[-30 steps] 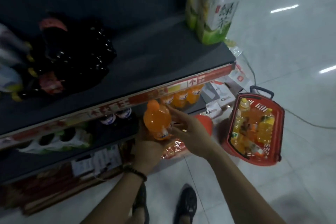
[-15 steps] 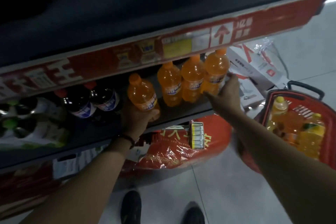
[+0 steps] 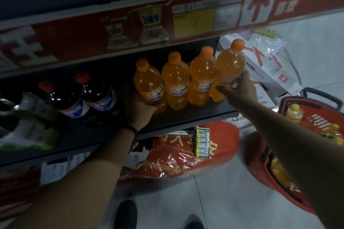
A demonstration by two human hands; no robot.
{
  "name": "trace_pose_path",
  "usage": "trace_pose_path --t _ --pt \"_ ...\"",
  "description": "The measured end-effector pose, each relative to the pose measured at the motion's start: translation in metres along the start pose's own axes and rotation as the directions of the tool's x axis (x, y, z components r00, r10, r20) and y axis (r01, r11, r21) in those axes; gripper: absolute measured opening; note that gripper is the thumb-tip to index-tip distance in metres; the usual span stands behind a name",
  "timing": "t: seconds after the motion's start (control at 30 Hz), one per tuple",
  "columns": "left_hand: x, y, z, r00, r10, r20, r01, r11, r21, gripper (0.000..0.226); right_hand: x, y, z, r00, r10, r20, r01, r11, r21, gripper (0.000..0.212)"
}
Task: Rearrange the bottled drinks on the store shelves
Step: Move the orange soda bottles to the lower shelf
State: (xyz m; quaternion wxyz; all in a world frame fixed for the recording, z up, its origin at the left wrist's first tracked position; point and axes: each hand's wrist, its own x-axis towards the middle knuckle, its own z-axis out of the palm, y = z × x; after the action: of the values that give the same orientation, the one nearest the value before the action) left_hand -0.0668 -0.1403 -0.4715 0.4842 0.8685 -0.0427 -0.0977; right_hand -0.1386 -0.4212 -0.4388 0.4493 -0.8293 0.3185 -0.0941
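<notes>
Several orange soda bottles stand in a row on the dark lower shelf (image 3: 186,117). My left hand (image 3: 138,105) grips the leftmost orange bottle (image 3: 149,82) near its base, beside the row. My right hand (image 3: 240,89) holds the rightmost orange bottle (image 3: 229,65) at its label, at the shelf's right end. Two more orange bottles (image 3: 188,82) stand between them, touching. Left of my left hand stand two dark cola bottles (image 3: 81,96) with red caps.
The red price strip (image 3: 167,22) of the shelf above overhangs the bottles. A red basket (image 3: 309,117) with yellow and orange bottles sits on the floor at right. A red plastic bag (image 3: 186,154) and white boxes (image 3: 270,72) lie below and right. Green-labelled bottles (image 3: 24,132) fill the far left.
My left hand slid its orange bottle right, up against the row. My right hand closed on the rightmost bottle. The view moved closer to the shelf.
</notes>
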Motion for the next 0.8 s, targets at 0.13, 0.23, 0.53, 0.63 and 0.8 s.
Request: trace_pose_path --t 0.13,0.23,0.53,0.63,0.8 --pt "-0.003 0.002 0.004 0.998 -0.044 -0.042 0.045 0.999 0.006 0.064 0.001 0.001 0.0 1.0 0.005 0.011 -0.004 0.999 -0.054 0.081" --pt "-0.007 0.006 0.006 0.997 -0.064 -0.05 0.065 0.998 0.014 0.063 0.003 -0.001 -0.001 0.999 0.022 0.025 -0.02 0.997 -0.074 0.073" --pt "-0.011 0.016 -0.001 0.994 -0.102 -0.047 0.105 0.993 0.054 0.061 -0.011 -0.018 -0.007 0.994 0.073 0.086 -0.068 0.995 -0.07 0.033" --pt "-0.028 0.019 -0.016 0.985 -0.173 -0.009 0.173 0.981 0.089 0.057 -0.036 -0.031 -0.014 0.989 0.085 0.124 -0.075 0.994 -0.083 0.016" --pt "-0.105 0.082 -0.062 0.925 -0.313 0.217 0.288 0.947 0.141 0.056 -0.11 -0.079 -0.037 0.898 0.044 0.438 0.071 0.968 -0.243 0.023"
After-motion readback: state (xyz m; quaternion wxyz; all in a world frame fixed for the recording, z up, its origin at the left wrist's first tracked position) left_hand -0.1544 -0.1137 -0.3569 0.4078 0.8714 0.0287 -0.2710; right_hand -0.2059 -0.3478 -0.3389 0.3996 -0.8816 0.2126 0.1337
